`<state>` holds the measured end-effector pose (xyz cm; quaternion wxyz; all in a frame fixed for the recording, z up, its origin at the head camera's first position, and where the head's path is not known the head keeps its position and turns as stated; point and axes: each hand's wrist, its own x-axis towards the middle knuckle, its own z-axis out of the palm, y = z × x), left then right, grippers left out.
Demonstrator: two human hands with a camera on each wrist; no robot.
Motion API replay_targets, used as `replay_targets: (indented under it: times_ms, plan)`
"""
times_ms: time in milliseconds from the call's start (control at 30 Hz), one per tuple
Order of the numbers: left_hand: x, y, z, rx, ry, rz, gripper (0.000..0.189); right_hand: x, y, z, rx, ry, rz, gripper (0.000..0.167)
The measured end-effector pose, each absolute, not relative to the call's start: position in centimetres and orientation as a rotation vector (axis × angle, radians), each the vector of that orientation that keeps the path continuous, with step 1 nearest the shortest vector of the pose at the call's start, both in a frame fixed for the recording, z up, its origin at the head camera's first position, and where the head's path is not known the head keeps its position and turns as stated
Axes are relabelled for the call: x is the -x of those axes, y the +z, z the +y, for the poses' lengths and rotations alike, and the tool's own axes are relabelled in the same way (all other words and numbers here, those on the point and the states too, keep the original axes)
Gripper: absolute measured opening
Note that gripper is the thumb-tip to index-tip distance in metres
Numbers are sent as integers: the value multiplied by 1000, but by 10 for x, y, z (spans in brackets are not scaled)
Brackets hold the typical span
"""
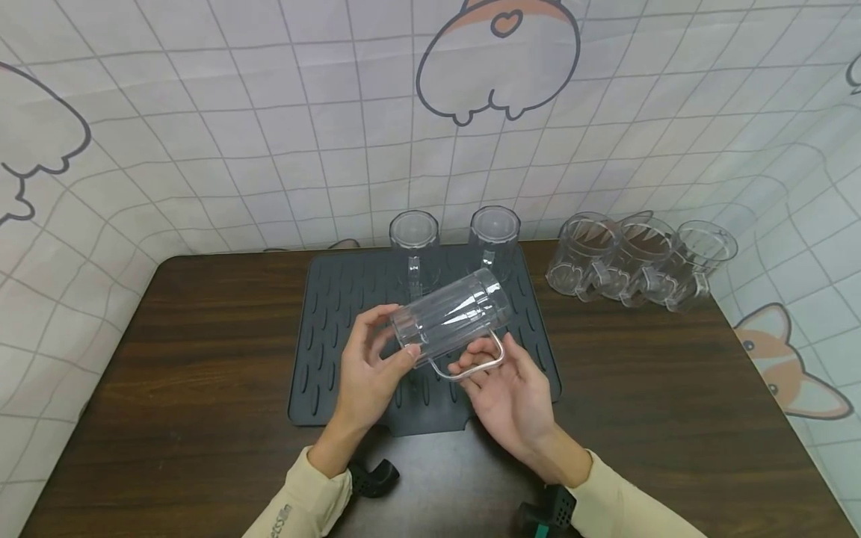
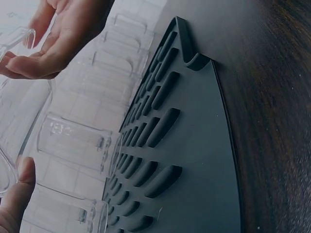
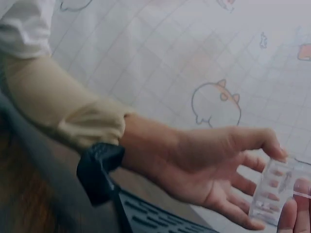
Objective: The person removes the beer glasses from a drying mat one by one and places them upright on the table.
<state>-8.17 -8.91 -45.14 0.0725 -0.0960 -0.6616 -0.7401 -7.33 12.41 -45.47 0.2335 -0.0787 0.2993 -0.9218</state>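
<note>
A clear glass mug (image 1: 451,314) is held tilted over the dark drying mat (image 1: 323,344), its handle turned toward the person. My left hand (image 1: 370,366) grips one end of it, thumb on the near side and fingers behind. At the handle, the fingers of my right hand (image 1: 511,396) are curled, palm facing up. In the left wrist view, the right hand (image 2: 68,39) shows at the handle, and the left thumb (image 2: 22,187) presses the glass. The right wrist view shows the left hand (image 3: 214,165) spread around the mug's end.
Two glass mugs (image 1: 413,239) (image 1: 495,235) stand at the mat's back edge, behind the held mug. Three more mugs (image 1: 639,254) are grouped at the back right of the brown wooden table (image 1: 202,359). A white grid-patterned cloth (image 1: 303,134) surrounds the table's back and sides.
</note>
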Motion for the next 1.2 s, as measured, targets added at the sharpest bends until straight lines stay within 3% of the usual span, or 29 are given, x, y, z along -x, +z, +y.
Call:
replay_targets:
  times_ms: [267,700,1000,1200]
  plan:
    - [82,-452,-89,292,-2213,-1980,63,72,-451,118,247,-2573,646,54]
    - [82,-451,-90,294,-2220,-1992,63,73,-447,121,223,-2581,623,44]
    - [82,-448,-92,307,-2175,-2076,62,75,-447,123,388,-2569,557,54]
    - [80,-447,-94,323,-2116,-2164,62,75,-444,125,405,-2592,565,51]
